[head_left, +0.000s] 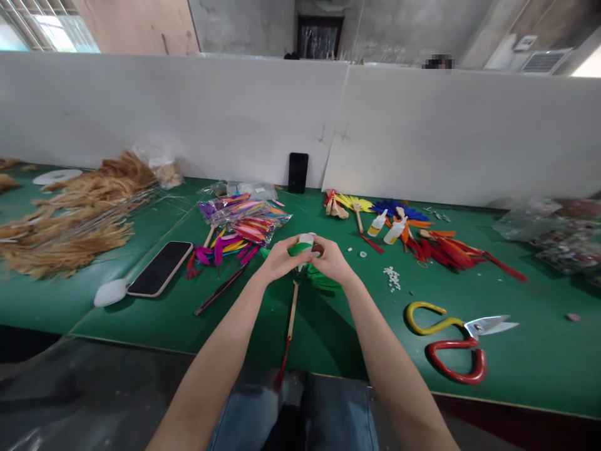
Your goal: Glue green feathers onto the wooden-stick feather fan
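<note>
My left hand [280, 258] and my right hand [330, 257] meet at the middle of the green table. Between them is a small white and green round object [305, 240], like a roll of tape, with the fingers of both hands closed on it. Under the hands lies a fan of green feathers [322, 279], partly hidden by them. Its wooden stick [293, 313] points toward me and ends in a red tassel [280, 374] at the table's front edge.
Scissors [474, 329] and white beads [391, 279] lie to the right. Glue bottles [377, 223] stand near coloured feathers [446, 247]. At left are a phone [161, 269], a pen [220, 289] and tan fibres [94, 207]. Another phone [298, 172] leans on the white partition [235, 119].
</note>
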`<control>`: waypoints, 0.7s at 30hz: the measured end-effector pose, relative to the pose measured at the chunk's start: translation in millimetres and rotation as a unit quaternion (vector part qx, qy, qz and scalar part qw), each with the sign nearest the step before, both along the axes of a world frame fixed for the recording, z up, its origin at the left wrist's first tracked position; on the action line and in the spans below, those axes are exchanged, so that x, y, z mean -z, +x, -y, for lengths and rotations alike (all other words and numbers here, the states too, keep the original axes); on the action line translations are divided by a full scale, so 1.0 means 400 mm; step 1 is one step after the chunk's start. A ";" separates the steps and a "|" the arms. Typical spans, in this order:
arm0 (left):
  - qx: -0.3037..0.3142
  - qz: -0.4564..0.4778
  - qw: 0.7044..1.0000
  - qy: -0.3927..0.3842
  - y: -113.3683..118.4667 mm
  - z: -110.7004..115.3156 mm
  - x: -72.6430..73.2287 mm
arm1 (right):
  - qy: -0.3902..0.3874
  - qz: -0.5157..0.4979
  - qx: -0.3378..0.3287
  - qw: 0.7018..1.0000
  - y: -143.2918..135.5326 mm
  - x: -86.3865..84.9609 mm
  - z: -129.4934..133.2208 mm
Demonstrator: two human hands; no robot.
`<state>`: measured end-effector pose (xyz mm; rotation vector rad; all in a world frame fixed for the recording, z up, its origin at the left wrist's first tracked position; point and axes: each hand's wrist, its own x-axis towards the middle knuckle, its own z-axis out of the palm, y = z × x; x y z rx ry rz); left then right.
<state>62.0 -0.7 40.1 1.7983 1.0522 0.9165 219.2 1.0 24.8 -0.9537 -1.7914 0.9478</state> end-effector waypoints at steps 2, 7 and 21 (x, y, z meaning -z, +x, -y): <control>0.004 0.001 1.000 0.001 -0.001 0.000 0.000 | 0.007 0.001 0.001 1.000 0.000 -0.002 0.002; 0.002 0.001 1.000 0.009 -0.002 0.003 -0.001 | 0.017 0.005 0.004 1.000 0.000 -0.003 0.001; -0.026 0.006 0.999 0.019 0.008 0.017 -0.010 | 0.003 -0.019 -0.001 1.000 0.001 -0.002 -0.002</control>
